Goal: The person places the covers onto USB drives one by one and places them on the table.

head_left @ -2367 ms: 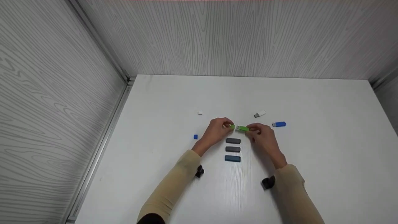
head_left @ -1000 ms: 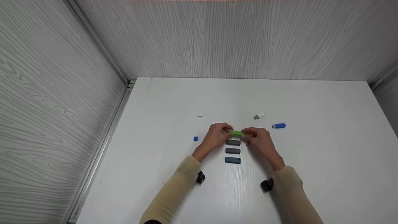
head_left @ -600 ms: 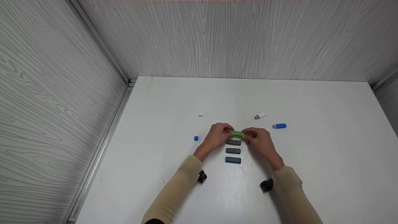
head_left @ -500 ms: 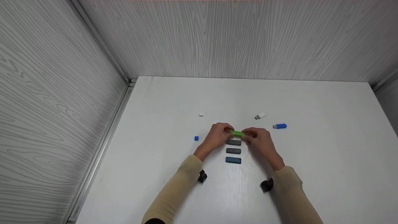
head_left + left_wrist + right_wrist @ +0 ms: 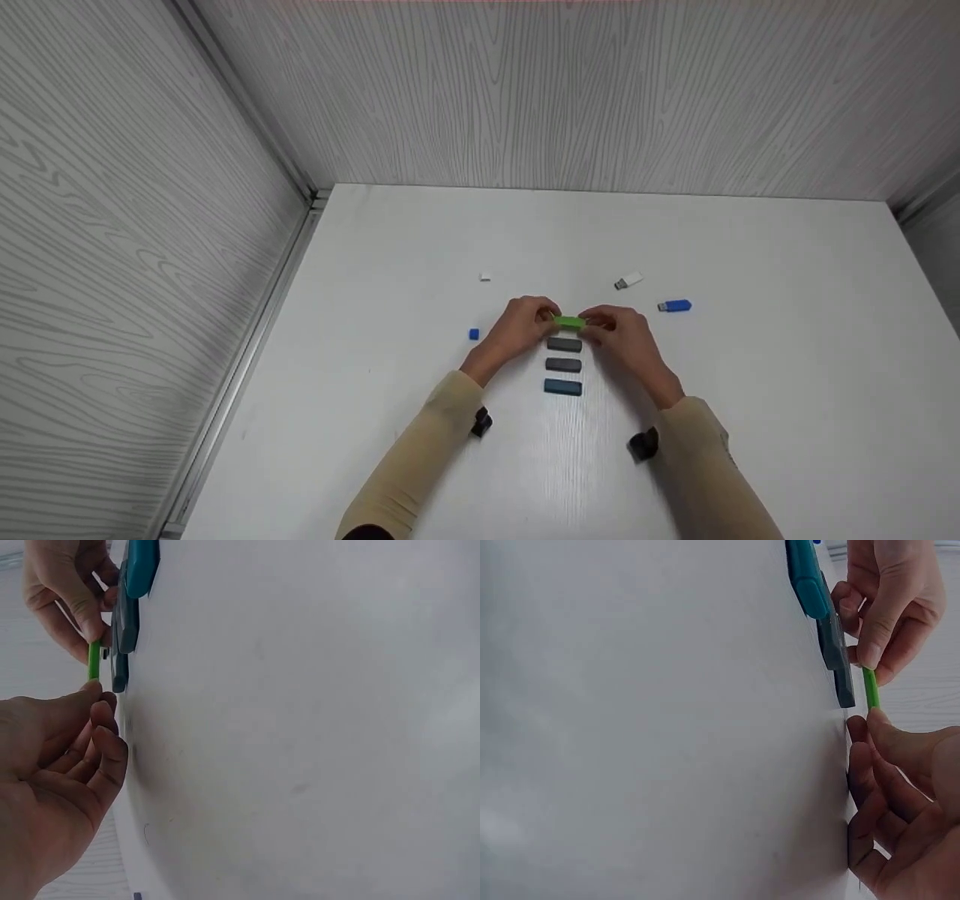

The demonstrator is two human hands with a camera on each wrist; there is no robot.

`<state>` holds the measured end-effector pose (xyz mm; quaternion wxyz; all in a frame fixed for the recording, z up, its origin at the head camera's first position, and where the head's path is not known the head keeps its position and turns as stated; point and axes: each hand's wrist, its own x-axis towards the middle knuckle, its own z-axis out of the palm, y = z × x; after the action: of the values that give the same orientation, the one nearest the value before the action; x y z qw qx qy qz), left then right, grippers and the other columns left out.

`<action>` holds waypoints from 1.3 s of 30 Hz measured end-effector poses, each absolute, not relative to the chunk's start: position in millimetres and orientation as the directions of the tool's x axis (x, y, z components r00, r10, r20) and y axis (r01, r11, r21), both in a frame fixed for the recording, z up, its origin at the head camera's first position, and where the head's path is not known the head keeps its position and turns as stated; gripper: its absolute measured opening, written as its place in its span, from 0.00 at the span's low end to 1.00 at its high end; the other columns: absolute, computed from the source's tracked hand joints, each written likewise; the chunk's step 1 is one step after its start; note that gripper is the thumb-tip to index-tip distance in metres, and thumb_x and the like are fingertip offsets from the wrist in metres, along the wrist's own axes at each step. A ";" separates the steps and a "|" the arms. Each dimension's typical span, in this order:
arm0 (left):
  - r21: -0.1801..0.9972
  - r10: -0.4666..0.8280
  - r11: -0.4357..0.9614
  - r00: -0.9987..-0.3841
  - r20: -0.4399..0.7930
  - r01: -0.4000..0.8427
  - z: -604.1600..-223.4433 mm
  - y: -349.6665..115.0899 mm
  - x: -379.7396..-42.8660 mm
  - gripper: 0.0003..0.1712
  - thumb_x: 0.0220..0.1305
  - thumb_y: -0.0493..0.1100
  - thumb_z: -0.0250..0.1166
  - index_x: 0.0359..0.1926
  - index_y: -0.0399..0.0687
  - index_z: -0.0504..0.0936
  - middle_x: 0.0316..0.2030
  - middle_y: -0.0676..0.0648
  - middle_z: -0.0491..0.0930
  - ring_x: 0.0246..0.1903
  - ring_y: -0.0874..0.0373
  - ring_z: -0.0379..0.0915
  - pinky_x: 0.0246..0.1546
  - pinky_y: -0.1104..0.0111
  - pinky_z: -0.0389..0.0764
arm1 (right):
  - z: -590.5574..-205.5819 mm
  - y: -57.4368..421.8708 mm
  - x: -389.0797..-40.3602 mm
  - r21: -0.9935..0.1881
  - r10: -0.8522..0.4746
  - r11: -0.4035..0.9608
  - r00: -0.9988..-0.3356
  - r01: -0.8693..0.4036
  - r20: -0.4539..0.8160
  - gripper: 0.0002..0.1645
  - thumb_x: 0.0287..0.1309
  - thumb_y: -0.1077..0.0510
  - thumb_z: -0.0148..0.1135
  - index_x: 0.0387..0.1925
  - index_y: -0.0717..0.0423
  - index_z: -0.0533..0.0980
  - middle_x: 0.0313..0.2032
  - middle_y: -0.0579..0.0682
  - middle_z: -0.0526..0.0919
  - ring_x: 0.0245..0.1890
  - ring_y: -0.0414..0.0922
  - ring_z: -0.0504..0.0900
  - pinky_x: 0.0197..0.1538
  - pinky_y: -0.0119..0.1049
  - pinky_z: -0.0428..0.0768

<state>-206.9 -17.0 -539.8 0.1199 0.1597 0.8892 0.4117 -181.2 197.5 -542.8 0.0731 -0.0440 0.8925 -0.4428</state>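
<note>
A green USB stick (image 5: 570,322) is pinched at both ends, above a column of capped sticks. My left hand (image 5: 517,330) grips its left end, the cap end, between thumb and fingers. At the other end, my right hand (image 5: 626,337) pinches the body. Cap and body meet with no metal plug showing. In the left wrist view the green stick (image 5: 94,660) appears edge-on between both thumbs. Just nearer than the hands lie two grey USB sticks (image 5: 564,344) (image 5: 563,364) and a teal USB stick (image 5: 562,387).
On the white table (image 5: 405,240) at the right lie an uncapped white USB stick (image 5: 632,280) and an uncapped blue USB stick (image 5: 677,306). Left of the hands are a small white cap (image 5: 485,277) and a blue cap (image 5: 474,334). Panelled walls (image 5: 525,90) enclose the table.
The green cap and plug were apart earlier; both hands brought them together, and the plug went out of sight. The joined stick has since shifted slightly left. The other sticks stayed put.
</note>
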 end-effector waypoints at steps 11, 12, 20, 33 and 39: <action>0.744 0.352 0.646 -0.931 -0.094 0.169 -545.9 -20.8 -204.8 0.12 0.74 0.41 0.67 0.54 0.45 0.87 0.47 0.48 0.83 0.44 0.60 0.74 0.52 0.68 0.80 | -544.8 193.2 -181.3 -0.758 -0.124 0.652 -0.985 0.011 -0.120 0.16 0.70 0.55 0.68 0.56 0.53 0.85 0.47 0.56 0.89 0.45 0.51 0.82 0.47 0.38 0.80; 0.743 0.351 0.647 -0.932 -0.093 0.170 -546.4 -21.0 -205.1 0.12 0.74 0.41 0.67 0.54 0.45 0.87 0.47 0.47 0.83 0.44 0.60 0.74 0.52 0.68 0.80 | -545.1 192.4 -180.9 -0.751 -0.119 0.660 -0.986 0.013 -0.121 0.16 0.70 0.55 0.68 0.56 0.53 0.85 0.47 0.56 0.88 0.45 0.51 0.82 0.49 0.40 0.80; 0.725 0.355 0.662 -0.932 -0.077 0.192 -547.5 -21.8 -207.0 0.11 0.72 0.40 0.68 0.52 0.44 0.88 0.45 0.47 0.83 0.42 0.61 0.74 0.50 0.68 0.80 | -545.5 188.0 -178.6 -0.733 -0.086 0.680 -0.991 0.021 -0.107 0.16 0.68 0.55 0.69 0.53 0.54 0.86 0.42 0.55 0.87 0.43 0.50 0.79 0.48 0.40 0.77; 0.736 0.333 0.654 -0.940 -0.071 0.176 -545.5 -23.4 -204.9 0.11 0.72 0.39 0.69 0.52 0.44 0.88 0.44 0.47 0.83 0.42 0.60 0.74 0.51 0.67 0.81 | -545.9 183.6 -177.8 -0.739 -0.059 0.672 -0.991 0.047 -0.116 0.16 0.68 0.55 0.69 0.54 0.54 0.86 0.42 0.55 0.85 0.43 0.50 0.78 0.49 0.39 0.76; 0.763 0.338 0.624 -0.938 -0.070 0.168 -546.3 -23.2 -202.4 0.13 0.72 0.38 0.68 0.55 0.45 0.87 0.46 0.47 0.84 0.44 0.60 0.75 0.53 0.67 0.81 | -547.6 188.6 -177.3 -0.755 -0.078 0.654 -0.989 0.044 -0.125 0.18 0.68 0.56 0.69 0.56 0.56 0.85 0.42 0.55 0.85 0.41 0.48 0.78 0.43 0.34 0.75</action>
<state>-202.4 -23.2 -546.3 0.1040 0.1412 0.8951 0.4099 -177.3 188.6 -547.6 0.0735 -0.0095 0.9065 -0.4157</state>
